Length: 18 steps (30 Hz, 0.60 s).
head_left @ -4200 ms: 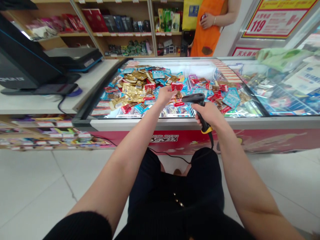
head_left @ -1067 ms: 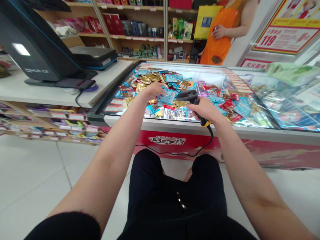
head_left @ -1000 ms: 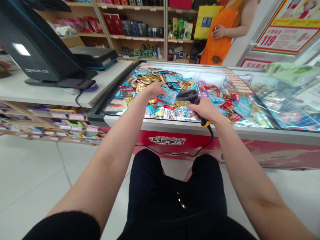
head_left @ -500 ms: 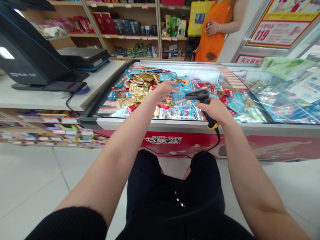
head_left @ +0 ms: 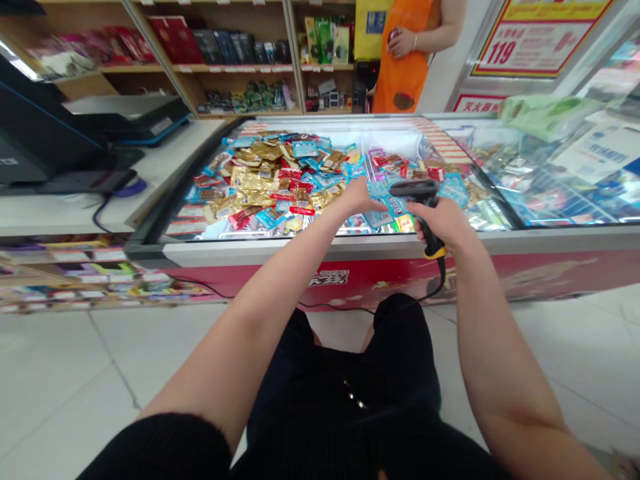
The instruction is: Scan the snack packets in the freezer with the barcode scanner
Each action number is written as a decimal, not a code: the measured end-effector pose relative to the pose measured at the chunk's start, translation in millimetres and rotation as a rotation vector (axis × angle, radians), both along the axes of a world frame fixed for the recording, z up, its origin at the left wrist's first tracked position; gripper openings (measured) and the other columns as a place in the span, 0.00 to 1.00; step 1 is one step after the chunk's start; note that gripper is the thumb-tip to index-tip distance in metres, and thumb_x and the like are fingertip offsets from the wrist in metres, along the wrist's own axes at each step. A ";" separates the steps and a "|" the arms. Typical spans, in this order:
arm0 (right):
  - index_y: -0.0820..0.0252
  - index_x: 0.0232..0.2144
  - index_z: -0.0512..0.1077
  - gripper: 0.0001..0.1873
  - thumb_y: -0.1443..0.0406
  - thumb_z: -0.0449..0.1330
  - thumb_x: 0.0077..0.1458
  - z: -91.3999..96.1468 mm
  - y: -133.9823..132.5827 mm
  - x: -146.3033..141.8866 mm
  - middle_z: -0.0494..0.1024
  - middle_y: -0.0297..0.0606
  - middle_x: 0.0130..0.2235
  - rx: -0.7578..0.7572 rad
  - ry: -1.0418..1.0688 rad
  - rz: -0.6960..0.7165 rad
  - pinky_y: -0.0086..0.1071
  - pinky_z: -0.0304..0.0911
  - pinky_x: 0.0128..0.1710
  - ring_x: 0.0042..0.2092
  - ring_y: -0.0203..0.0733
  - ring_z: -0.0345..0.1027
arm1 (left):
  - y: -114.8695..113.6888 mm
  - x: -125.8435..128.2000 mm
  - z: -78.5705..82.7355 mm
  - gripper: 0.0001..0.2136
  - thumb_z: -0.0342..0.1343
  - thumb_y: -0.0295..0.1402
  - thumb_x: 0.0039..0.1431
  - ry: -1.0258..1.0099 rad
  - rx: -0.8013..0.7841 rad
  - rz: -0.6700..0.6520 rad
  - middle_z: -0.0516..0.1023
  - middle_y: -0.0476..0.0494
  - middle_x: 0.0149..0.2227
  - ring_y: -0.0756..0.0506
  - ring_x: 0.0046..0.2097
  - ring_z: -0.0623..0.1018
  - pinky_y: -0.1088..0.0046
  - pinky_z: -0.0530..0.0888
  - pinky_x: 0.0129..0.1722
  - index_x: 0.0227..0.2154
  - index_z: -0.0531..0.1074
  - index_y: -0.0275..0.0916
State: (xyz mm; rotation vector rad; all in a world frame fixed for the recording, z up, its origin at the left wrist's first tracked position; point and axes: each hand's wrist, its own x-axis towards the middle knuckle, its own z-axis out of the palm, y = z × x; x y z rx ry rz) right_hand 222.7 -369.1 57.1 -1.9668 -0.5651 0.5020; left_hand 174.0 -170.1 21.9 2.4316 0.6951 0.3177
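My right hand (head_left: 450, 223) is wrapped round the handle of a black barcode scanner (head_left: 415, 190) with a yellow band at its base. Its head points left over the chest freezer (head_left: 280, 250), and a black cable hangs from the handle. My left hand (head_left: 361, 198) reaches into the freezer left of the scanner, its thumb stretched apart from the fingers. Just below the thumb lies a blue packet (head_left: 377, 219); the hand seems not to grip it, though the fingers are partly hidden. Gold packets (head_left: 253, 187) are heaped with blue and red ones to the left.
A counter (head_left: 165, 167) with a dark machine and a scale (head_left: 130, 117) stands at the left. Behind the freezer are stocked shelves (head_left: 240, 68) and a person in an orange apron (head_left: 403, 60). A green bag (head_left: 545, 115) lies on the freezer's right part.
My left hand has moved right and nearer the scanner, and the blue packet it held up is no longer raised in it. The scanner stays in my right hand. The view has shifted right.
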 end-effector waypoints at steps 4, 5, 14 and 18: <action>0.59 0.26 0.67 0.11 0.61 0.64 0.50 -7.5 -2.7 3.0 0.71 0.34 0.18 -0.025 0.000 0.015 0.29 0.61 0.14 0.16 0.38 0.64 | -25.4 -13.3 -2.0 0.46 0.73 0.47 0.30 0.125 0.244 0.057 0.63 0.23 0.60 0.26 0.63 0.59 0.54 0.60 0.60 0.54 0.66 0.30; 0.59 0.27 0.67 0.11 0.61 0.64 0.50 -8.9 -3.1 3.7 0.71 0.34 0.18 -0.028 0.002 0.015 0.29 0.61 0.14 0.16 0.39 0.65 | -28.9 -14.9 -2.5 0.44 0.72 0.48 0.32 0.132 0.265 0.069 0.63 0.23 0.59 0.26 0.62 0.59 0.54 0.61 0.59 0.53 0.67 0.30; 0.59 0.28 0.67 0.10 0.60 0.64 0.50 -7.6 -1.7 6.9 0.71 0.33 0.18 -0.015 0.004 -0.007 0.28 0.61 0.14 0.16 0.37 0.65 | 3.1 -4.0 6.2 0.28 0.62 0.25 0.46 -0.103 -0.003 -0.019 0.75 0.38 0.48 0.38 0.49 0.74 0.65 0.68 0.51 0.53 0.68 0.37; 0.60 0.28 0.67 0.10 0.60 0.64 0.51 -3.9 -0.9 3.6 0.71 0.33 0.18 0.017 -0.008 0.010 0.26 0.60 0.14 0.16 0.36 0.65 | 19.1 5.9 6.9 0.28 0.62 0.24 0.45 -0.220 -0.233 0.027 0.76 0.42 0.42 0.42 0.43 0.76 0.66 0.71 0.45 0.53 0.68 0.37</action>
